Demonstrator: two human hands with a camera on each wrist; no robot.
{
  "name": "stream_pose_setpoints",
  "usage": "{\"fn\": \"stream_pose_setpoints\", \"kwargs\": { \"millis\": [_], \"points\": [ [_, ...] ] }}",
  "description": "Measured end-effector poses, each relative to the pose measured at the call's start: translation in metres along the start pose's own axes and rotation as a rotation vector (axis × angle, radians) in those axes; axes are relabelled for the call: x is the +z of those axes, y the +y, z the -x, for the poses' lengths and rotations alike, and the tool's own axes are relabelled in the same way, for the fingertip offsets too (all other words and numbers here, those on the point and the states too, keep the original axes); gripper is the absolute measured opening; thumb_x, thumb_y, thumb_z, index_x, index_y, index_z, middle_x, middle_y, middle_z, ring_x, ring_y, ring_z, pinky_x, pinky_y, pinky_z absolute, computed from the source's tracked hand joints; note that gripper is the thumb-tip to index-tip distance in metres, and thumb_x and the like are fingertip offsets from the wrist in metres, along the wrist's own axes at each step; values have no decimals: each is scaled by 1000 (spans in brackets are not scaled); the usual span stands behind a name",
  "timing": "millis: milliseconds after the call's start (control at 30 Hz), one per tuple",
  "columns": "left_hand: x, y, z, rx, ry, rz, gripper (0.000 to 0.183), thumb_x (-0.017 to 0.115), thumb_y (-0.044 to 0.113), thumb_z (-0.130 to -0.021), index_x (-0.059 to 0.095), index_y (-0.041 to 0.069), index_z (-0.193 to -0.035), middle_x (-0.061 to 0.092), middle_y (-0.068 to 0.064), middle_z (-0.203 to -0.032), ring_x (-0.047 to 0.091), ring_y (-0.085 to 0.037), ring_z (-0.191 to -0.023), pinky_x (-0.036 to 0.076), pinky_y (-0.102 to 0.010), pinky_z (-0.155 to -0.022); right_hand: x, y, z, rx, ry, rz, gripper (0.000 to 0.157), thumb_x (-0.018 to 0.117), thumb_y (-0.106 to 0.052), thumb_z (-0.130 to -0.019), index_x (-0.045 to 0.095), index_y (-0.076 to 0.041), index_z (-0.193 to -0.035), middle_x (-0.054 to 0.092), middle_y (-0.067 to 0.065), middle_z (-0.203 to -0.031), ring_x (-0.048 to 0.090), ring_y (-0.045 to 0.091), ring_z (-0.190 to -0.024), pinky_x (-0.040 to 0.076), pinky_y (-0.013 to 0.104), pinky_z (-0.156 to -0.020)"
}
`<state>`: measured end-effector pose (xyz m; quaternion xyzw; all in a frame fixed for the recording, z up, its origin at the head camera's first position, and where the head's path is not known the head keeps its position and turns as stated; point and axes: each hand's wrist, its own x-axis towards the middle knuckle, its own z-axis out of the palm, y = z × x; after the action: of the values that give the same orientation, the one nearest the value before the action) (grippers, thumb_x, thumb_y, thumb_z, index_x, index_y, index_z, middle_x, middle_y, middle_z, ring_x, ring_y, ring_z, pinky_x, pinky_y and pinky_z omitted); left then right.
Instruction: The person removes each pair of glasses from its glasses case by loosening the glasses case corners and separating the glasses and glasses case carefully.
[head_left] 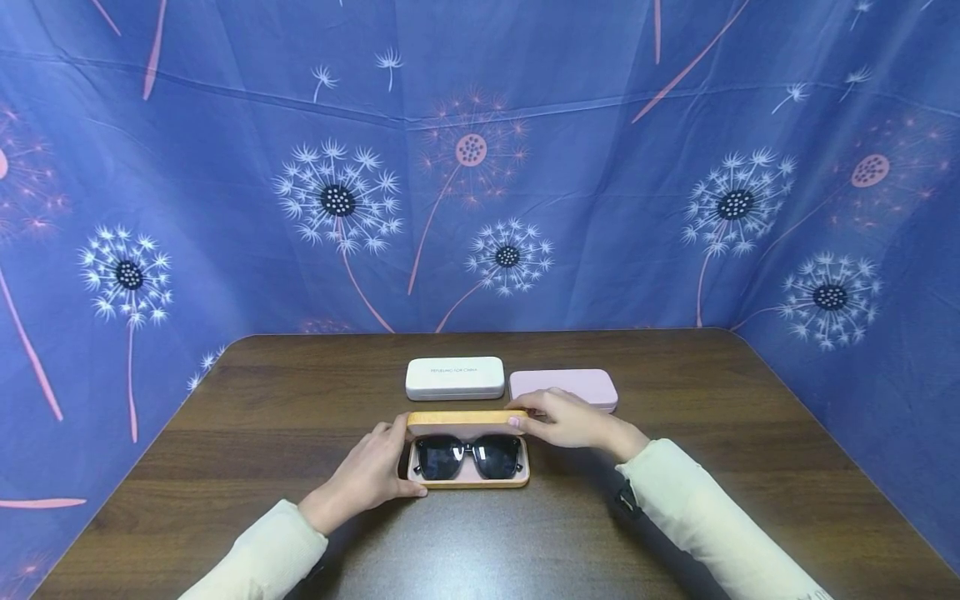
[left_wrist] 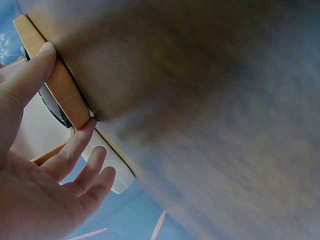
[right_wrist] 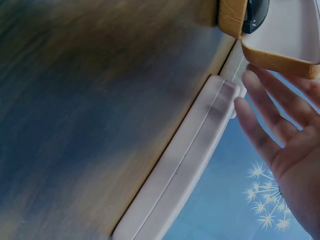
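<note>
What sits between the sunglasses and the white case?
The raised lid of the orange case, then a strip of tabletop; the head view shows it.

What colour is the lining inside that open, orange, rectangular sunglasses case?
The lining is pale pink, seen best in the head view.

Cases number three: orange case [head_left: 450, 418], white case [head_left: 454, 380], pink case [head_left: 570, 384]. Sunglasses [head_left: 495, 457] number one pair; hands [head_left: 366, 475] [head_left: 573, 419] number two.
</note>
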<state>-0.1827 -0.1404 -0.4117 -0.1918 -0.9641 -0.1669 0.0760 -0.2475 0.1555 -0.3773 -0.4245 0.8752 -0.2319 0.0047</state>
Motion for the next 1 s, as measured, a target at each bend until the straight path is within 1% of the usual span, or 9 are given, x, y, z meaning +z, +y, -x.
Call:
{"fn": "stream_pose_setpoints", "kwargs": {
  "millis": [133, 267, 367, 500, 700, 800, 933, 1000],
  "points": [
    [0, 1, 0, -15, -10, 1, 98, 86, 41, -50, 39, -2, -125, 64, -6, -96, 57, -28, -97, 48, -42, -82, 2, 0, 3, -16, 66, 83, 31, 49, -33, -94, 64, -11, -110, 66, -6, -97, 58, 5, -86, 49, 29, -78],
    [-1, 1, 1, -22, -18, -2, 99, 86, 41, -51, 38, -3, -126, 63, -11, -97, 57, -30, -99, 47, -43, -83, 2, -1, 6, -19, 116, 119, 34, 48, -34, -94, 64, -9, -110, 66, 1, -103, 60, 12, -96, 48, 34, -84],
    [-1, 1, 1, -26, -20, 1, 99, 86, 41, -51, 38, -3, -126, 63, -12, -99, 56, -30, -100, 47, -44, -84, 1, -2, 7, -33, 157, 138, 32, 49, -33, -94, 65, -9, -108, 66, 1, -102, 60, 12, -95, 49, 34, -82],
    [-1, 1, 1, -25, -19, 6, 98, 86, 41, -52, 38, -2, -126, 64, -9, -98, 56, -29, -100, 46, -43, -86, 0, -2, 8, -80, 231, 203, 25, 53, -29, -91, 65, -11, -103, 65, -1, -97, 60, 10, -90, 51, 31, -78],
    [-2, 1, 1, -24, -22, 4, 96, 85, 42, -53, 38, -1, -125, 64, -7, -98, 56, -28, -99, 46, -43, -86, -2, -6, 8, -124, 333, 319, 21, 61, -24, -85, 65, -10, -101, 65, 1, -99, 61, 14, -94, 51, 34, -81],
    [-1, 1, 1, -25, -26, 3, 97, 85, 42, -53, 38, -2, -126, 65, -8, -98, 56, -29, -99, 46, -43, -85, -4, -11, 7, -145, 366, 355, 20, 63, -21, -83, 65, -10, -100, 65, 1, -99, 61, 16, -96, 49, 38, -86],
    [-1, 1, 2, -26, -31, 7, 97, 85, 42, -52, 38, -2, -125, 64, -8, -97, 56, -29, -99, 47, -44, -84, -5, -19, 5, -195, 404, 391, 17, 64, -18, -81, 65, -11, -97, 65, 1, -96, 62, 16, -93, 50, 36, -86],
    [-1, 1, 2, -27, -31, 12, 96, 85, 41, -52, 39, -1, -125, 64, -7, -97, 56, -29, -98, 47, -43, -83, -4, -23, 4, -219, 417, 403, 15, 64, -17, -81, 65, -12, -95, 65, 0, -94, 62, 15, -90, 50, 33, -83]
  ]
}}
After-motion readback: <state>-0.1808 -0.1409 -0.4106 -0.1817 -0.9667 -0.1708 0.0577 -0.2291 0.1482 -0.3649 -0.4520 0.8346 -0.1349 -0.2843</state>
